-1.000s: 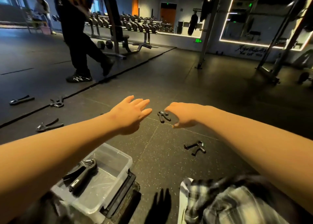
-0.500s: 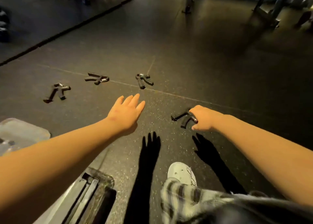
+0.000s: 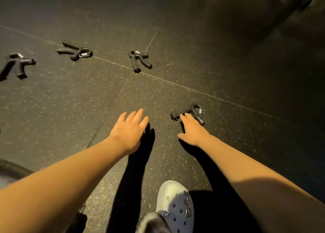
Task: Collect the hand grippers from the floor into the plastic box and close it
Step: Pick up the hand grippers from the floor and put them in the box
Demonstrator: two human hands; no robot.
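Floor [image 3: 228, 56]: dark speckled rubber.
Right hand [image 3: 192, 131]: fingers on nearest hand gripper [image 3: 194, 114], not yet closed.
Left hand [image 3: 131, 130]: spread, empty.
Handling: likely light, rigid; take one handle.

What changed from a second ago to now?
The view tipped down to the floor; the box and the passer-by left the frame. The right hand moved from the far gripper to the near gripper, fingers on it, not lifted. The left hand stays open and empty. Both grippers lie where they did.
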